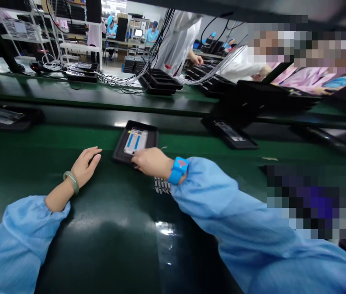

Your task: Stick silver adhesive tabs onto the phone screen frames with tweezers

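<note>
A black tray (151, 136) lies on the green belt in front of me, holding a flat silver and blue phone part (135, 141). My right hand (151, 161), with a blue wrist strap, rests at the tray's near edge, its fingers curled and its fingertips touching the part's lower corner. My left hand (84, 165), with a green bangle at the wrist, lies on the dark bench edge left of the tray. Its fingers are loosely stretched out and hold nothing. A small strip of metal pieces (162, 185) lies under my right wrist.
More black trays (232, 136) ride the belt to the right and far left (4, 117). Stacks of trays (160, 83) and white cables (136, 75) crowd the far bench. People in white and pink coats work across it. Shelving stands at the back left.
</note>
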A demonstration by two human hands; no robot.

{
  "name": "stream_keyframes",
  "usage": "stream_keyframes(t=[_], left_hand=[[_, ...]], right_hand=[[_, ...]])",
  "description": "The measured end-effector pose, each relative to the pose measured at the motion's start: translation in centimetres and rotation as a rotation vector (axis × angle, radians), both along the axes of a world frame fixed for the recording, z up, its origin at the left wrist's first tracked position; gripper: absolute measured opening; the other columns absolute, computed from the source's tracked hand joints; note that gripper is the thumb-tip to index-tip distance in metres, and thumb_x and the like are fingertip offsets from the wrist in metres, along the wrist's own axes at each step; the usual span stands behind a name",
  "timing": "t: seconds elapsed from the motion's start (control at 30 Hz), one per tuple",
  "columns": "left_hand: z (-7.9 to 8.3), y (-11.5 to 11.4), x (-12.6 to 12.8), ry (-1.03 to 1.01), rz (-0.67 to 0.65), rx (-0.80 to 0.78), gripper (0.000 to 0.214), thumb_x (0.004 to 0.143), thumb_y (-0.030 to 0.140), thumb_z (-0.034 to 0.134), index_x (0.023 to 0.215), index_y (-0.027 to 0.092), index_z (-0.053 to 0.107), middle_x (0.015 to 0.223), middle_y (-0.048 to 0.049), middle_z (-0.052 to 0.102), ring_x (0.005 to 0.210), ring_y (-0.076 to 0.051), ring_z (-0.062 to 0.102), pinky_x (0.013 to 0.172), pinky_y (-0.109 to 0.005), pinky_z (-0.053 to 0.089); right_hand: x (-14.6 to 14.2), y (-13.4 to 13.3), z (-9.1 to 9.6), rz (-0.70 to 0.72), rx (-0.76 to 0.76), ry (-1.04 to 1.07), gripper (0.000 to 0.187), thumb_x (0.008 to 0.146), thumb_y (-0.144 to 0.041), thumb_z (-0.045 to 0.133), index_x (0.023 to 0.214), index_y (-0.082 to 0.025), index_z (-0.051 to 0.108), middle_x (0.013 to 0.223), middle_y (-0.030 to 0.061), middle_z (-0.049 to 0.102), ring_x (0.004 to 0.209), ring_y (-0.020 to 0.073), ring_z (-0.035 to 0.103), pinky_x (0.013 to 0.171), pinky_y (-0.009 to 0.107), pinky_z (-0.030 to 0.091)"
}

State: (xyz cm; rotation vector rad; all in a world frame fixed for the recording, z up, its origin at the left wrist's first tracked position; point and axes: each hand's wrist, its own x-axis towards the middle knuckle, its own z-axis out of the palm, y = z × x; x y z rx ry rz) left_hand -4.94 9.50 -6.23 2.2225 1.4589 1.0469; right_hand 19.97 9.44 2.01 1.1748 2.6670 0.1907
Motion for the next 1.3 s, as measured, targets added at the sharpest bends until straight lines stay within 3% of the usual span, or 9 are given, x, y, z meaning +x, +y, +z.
stream_keyframes(t=[0.1,0.3,0.4,0.47,0.57,0.7,0.8,1.03,1.3], left_hand=[[0.0,-1.2,-1.7,0.007,0.011,0.014,0.038,0.091,0.041,0.034,0.115,0.018,0.053,0.123,-0.0094,0.052,0.12,-0.018,0.045,0.104,-0.039,0.034],[0.0,-2.5,-3.9,0.052,0.037,-0.029,0.046,0.09,0.046,0.033,0.125,0.019,0.046,0.135,-0.0104,0.042,0.127,-0.021,0.037,0.105,-0.043,0.032],[0.0,-3.5,-4.0,0.126,-0.008,-0.1,0.045,0.09,0.046,0.032,0.125,0.021,0.046,0.13,-0.0083,0.05,0.123,-0.021,0.043,0.106,-0.046,0.028],[-0.1,-4.4,-3.9,0.182,-0.04,-0.137,0.04,0.089,0.046,0.036,0.119,0.024,0.051,0.12,-0.0056,0.058,0.117,-0.022,0.048,0.106,-0.051,0.023],[-0.1,-6.0,-3.6,0.231,-0.041,-0.148,0.037,0.089,0.044,0.036,0.113,0.023,0.055,0.112,-0.0057,0.06,0.111,-0.023,0.051,0.106,-0.053,0.021],[0.0,-8.2,-3.3,0.266,0.001,-0.13,0.038,0.091,0.041,0.03,0.11,0.019,0.054,0.106,-0.0077,0.06,0.103,-0.023,0.052,0.102,-0.05,0.029],[0.1,-9.8,-2.9,0.31,0.055,-0.102,0.036,0.092,0.039,0.029,0.111,0.02,0.052,0.105,-0.0069,0.06,0.103,-0.023,0.052,0.103,-0.051,0.027],[-0.2,-11.8,-2.4,0.332,0.075,-0.112,0.037,0.092,0.037,0.027,0.117,0.02,0.049,0.11,-0.0086,0.058,0.107,-0.024,0.051,0.103,-0.053,0.026],[1.3,-13.5,-2.9,0.272,-0.138,0.068,0.024,0.087,0.031,0.045,0.108,0.022,0.053,0.115,-0.0057,0.058,0.112,-0.02,0.051,0.109,-0.046,0.023]], right_hand=[[-2.7,-4.4,-0.4,0.256,-0.058,0.055,0.014,0.087,-0.013,0.048,0.087,-0.011,0.063,0.088,0.0109,0.065,0.082,0.0206,0.061,0.061,0.028,0.044],[-5.0,-14.0,0.2,0.514,-0.232,0.193,0.017,0.087,-0.01,0.044,0.084,-0.01,0.061,0.08,0.0089,0.063,0.071,0.019,0.058,0.052,0.03,0.043],[-4.6,-15.7,1.4,0.563,-0.446,0.391,0.015,0.087,-0.022,0.051,0.085,-0.013,0.062,0.101,0.0088,0.063,0.085,0.0179,0.058,0.06,0.028,0.048],[-3.6,-14.9,2.1,0.469,-0.587,0.662,0.018,0.086,-0.031,0.054,0.089,-0.015,0.063,0.125,0.0079,0.053,0.098,0.0173,0.056,0.073,0.026,0.049],[-1.8,-12.4,2.2,0.061,-0.637,1.164,0.025,0.092,-0.032,0.043,0.091,-0.018,0.063,0.129,0.0071,0.05,0.095,0.0153,0.058,0.082,0.03,0.047],[-0.8,-10.6,0.3,-0.472,-0.648,1.688,0.044,0.092,-0.048,0.032,0.076,-0.018,0.06,0.105,0.0081,0.063,0.065,0.0118,0.057,0.057,0.027,0.05],[-1.7,-11.1,-1.6,-0.69,-0.809,1.895,0.046,0.087,-0.059,0.035,0.074,-0.018,0.053,0.075,0.0056,0.065,0.046,0.01,0.051,0.041,0.023,0.046],[-4.0,-12.5,-3.9,-0.752,-1.145,1.97,0.026,0.074,-0.039,0.068,0.079,-0.019,0.052,0.08,0.0,0.066,0.068,0.0099,0.065,0.066,0.022,0.056],[-5.1,-12.6,-4.8,-0.643,-0.848,1.823,0.026,0.068,-0.03,0.074,0.079,-0.019,0.053,0.068,-0.0043,0.061,0.061,0.0126,0.066,0.062,0.026,0.056]])
